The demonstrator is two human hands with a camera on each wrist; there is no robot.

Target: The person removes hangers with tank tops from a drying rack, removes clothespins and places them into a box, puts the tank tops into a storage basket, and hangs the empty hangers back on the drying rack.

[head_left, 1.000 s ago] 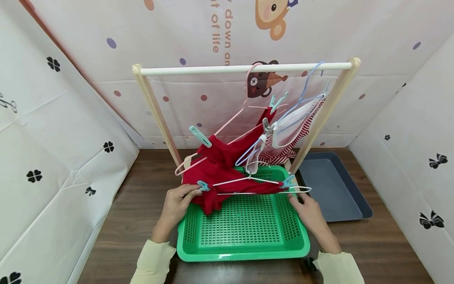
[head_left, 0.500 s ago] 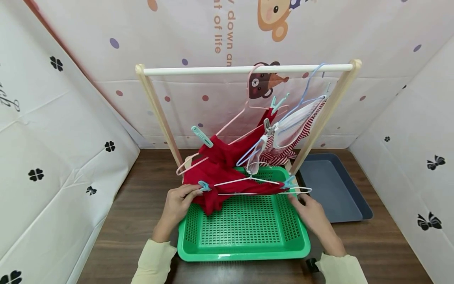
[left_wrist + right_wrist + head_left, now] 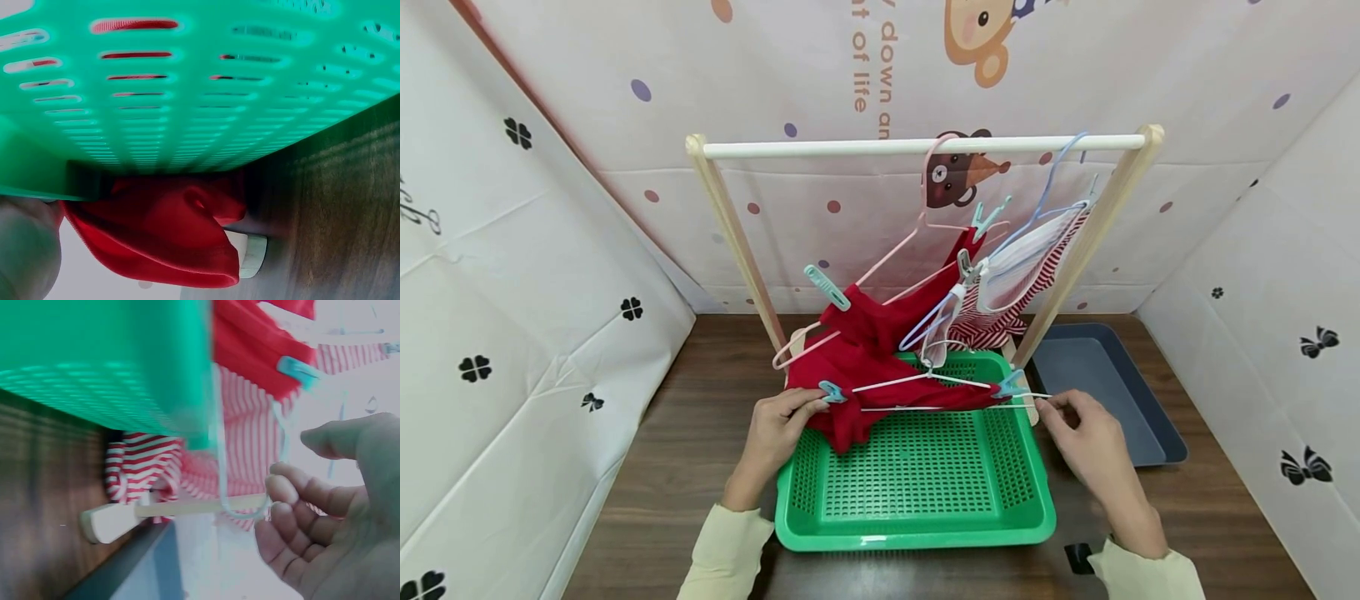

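A white hanger (image 3: 895,408) lies across the green basket (image 3: 917,533), carrying a red garment (image 3: 848,423). Blue clothespins clip it at both ends. At the left clothespin (image 3: 832,392), my left hand (image 3: 778,429) pinches with thumb and index finger; in the left wrist view only part of that hand shows, beside the hanging red cloth (image 3: 156,231). My right hand (image 3: 1090,442) is at the hanger's right end, past the right clothespin (image 3: 1011,385). In the right wrist view its thumb stands apart from the loosely bent fingers (image 3: 284,487), beside the hanger's rounded end.
Behind the basket stands a rack with a white rail (image 3: 820,150). From it hang a pink hanger (image 3: 887,257) with red cloth and a blue hanger (image 3: 1048,179) with a red-and-white striped garment (image 3: 988,325). A dark grey tray (image 3: 1105,400) lies at the right.
My right hand has moved right, from below the right clothespin at the basket's edge to the hanger's right end. The left hand and the garment have stayed in place.
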